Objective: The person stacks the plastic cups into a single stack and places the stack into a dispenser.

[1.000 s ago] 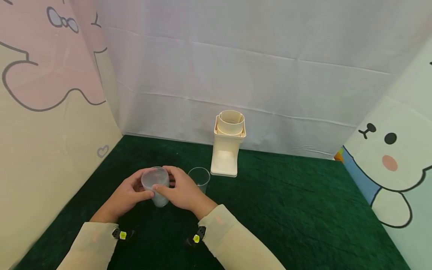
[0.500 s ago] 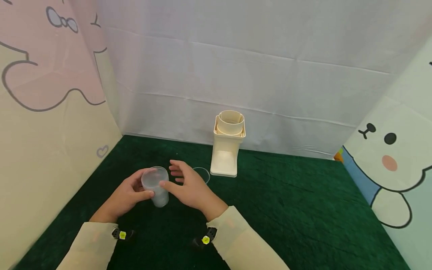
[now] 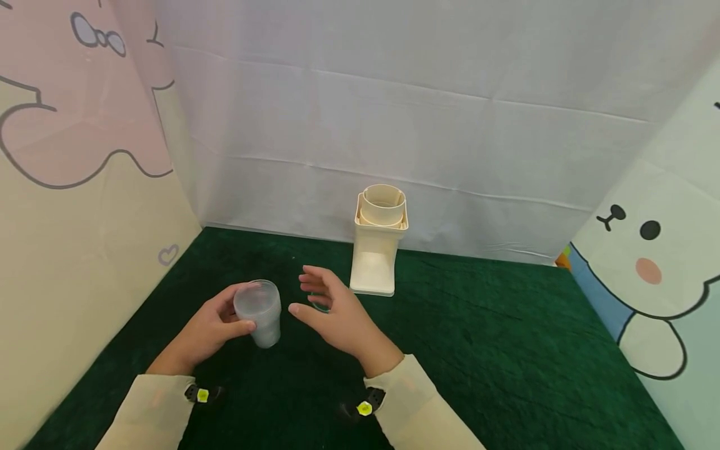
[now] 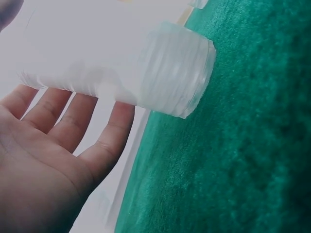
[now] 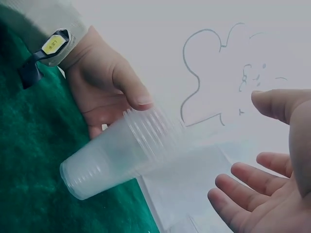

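My left hand (image 3: 208, 325) grips a stack of nested clear plastic cups (image 3: 260, 312), held upright above the green cloth. In the right wrist view the stacked rims of the cups (image 5: 150, 131) show beside the left thumb. To the right of the stack, my right hand (image 3: 343, 315) is apart from it, fingers extended and thumb spread, with nothing in its grasp. A single clear cup (image 3: 320, 307) stands behind the right hand, mostly hidden by its fingers and palm. The left wrist view shows the ridged lower end of the stack (image 4: 177, 70) over the cloth.
A cream-coloured stand with a round holder (image 3: 378, 240) on top is at the back of the table, near the white curtain (image 3: 349, 112). Green cloth (image 3: 506, 337) covers the table. Printed cartoon sheets hang on both sides.
The right hand has let go of the stack and moved right, now covering most of the single cup. The left hand still holds the stack in nearly the same place.
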The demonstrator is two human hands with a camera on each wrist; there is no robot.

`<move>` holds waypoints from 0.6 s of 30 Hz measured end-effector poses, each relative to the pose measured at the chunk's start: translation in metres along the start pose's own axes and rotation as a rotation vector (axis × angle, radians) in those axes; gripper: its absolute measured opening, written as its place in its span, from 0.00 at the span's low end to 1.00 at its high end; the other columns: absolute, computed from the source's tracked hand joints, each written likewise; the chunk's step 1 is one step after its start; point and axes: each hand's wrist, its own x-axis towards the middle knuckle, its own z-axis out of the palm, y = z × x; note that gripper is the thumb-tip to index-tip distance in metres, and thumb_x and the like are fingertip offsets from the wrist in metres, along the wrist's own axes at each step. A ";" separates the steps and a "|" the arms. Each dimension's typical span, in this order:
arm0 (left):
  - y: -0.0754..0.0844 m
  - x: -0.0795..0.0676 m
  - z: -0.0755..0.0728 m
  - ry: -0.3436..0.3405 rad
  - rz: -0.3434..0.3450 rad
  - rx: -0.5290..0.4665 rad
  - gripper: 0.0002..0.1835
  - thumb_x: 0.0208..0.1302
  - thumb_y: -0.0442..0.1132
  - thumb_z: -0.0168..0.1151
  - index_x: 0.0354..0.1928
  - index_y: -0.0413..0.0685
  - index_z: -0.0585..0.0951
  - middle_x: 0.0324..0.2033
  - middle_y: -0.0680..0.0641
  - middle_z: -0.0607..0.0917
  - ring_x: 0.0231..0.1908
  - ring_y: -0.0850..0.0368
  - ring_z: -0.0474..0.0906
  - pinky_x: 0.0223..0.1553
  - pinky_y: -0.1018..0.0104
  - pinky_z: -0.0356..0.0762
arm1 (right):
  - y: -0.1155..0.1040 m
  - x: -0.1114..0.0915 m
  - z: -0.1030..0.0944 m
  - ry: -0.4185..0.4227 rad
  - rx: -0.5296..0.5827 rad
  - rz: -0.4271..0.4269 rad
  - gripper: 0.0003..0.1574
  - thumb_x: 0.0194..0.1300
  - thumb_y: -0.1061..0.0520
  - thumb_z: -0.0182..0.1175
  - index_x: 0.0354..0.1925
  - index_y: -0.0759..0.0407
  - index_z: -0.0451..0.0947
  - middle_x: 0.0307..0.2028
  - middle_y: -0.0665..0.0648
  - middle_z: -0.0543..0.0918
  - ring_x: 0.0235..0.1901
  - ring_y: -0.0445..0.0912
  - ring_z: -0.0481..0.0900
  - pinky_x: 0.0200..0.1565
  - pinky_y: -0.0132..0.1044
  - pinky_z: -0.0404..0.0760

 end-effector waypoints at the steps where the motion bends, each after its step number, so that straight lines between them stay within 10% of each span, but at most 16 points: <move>1: 0.000 0.000 0.000 -0.001 -0.003 0.003 0.33 0.70 0.36 0.67 0.74 0.44 0.66 0.62 0.36 0.74 0.54 0.45 0.79 0.51 0.66 0.79 | 0.002 -0.002 -0.001 0.004 0.011 -0.007 0.40 0.73 0.47 0.65 0.76 0.47 0.61 0.69 0.50 0.72 0.67 0.43 0.72 0.66 0.40 0.71; 18: 0.001 -0.002 -0.001 -0.013 -0.013 -0.019 0.33 0.70 0.35 0.67 0.74 0.45 0.66 0.62 0.36 0.74 0.53 0.48 0.79 0.51 0.64 0.80 | 0.026 -0.012 -0.021 0.234 0.122 -0.172 0.39 0.68 0.57 0.69 0.73 0.51 0.66 0.67 0.50 0.75 0.66 0.43 0.73 0.67 0.39 0.70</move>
